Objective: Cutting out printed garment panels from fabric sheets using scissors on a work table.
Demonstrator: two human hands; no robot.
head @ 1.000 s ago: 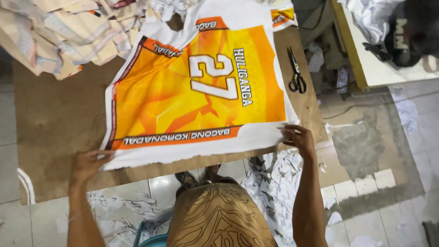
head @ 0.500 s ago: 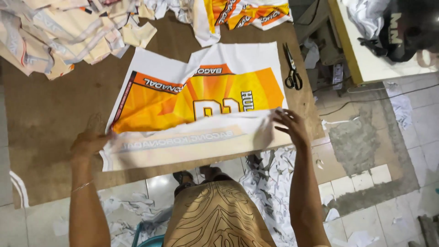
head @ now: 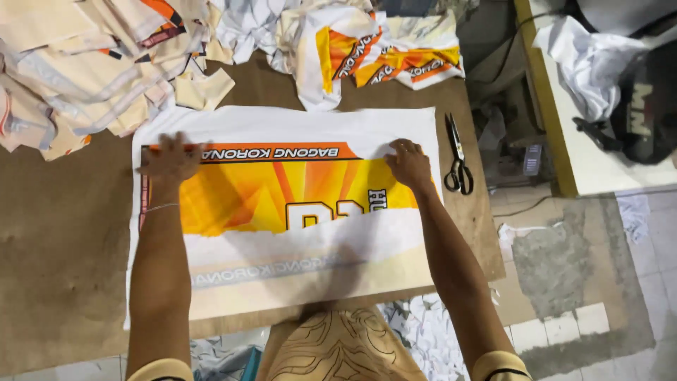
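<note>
Fingers of our left hand were spread wide and pressed flat on the printed fabric panel, at its far-left corner where the orange band ran. Our right hand lay flat too, its fingers close together and slightly curled, pressing the cloth near the far-right edge, at about three o'clock from the left hand. We pinched nothing; both palms simply bore down. The panel, white with a yellow-and-orange sunburst print, lay across the brown worktable, its near part folded over so that the pale reverse side showed. At three o'clock from our right hand, just beside the panel's edge, black-handled scissors rested on the table. At twelve o'clock sat a crumpled pile of similar printed pieces, and at ten o'clock a heap of cream fabric offcuts.
</note>
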